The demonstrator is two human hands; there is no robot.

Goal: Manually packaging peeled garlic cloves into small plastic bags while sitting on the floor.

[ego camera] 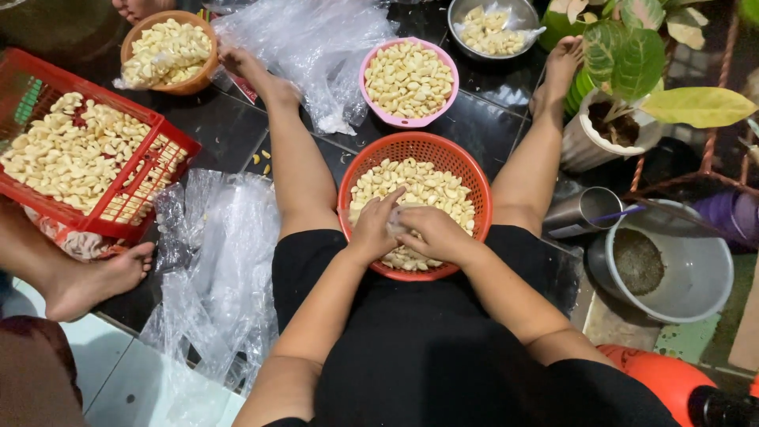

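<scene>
The person sat on the dark tiled floor [482,119] with legs spread, and an orange basket [474,186] of peeled garlic cloves [431,186] rested between the thighs, at the centre of the frame. Both hands met over the near side of that basket. The left hand [373,229] and the right hand [431,233] were touching, their fingers curled together around a single clove — only a pale sliver of it showed between the fingertips, just above the heap. The rest of the cloves lay directly beneath and beyond the fingers, filling the basket toward its far rim.

Above it in the frame stood a pink bowl [371,99] heaped with more cloves, and beyond that, at the top edge, a metal bowl [458,12] with a smaller amount. An orange bowl [190,83] sat at the upper left, partly lined with clear plastic. A red crate [170,154] of cloves filled the left side — another person's bare foot [95,281] rested just below it. Crumpled clear plastic sheets [221,261] lay on the floor at lower left and again at top centre. On the right were a potted plant [624,87] with broad variegated leaves, a metal cup [581,209] lying on its side, and a grey bucket [696,269].
</scene>
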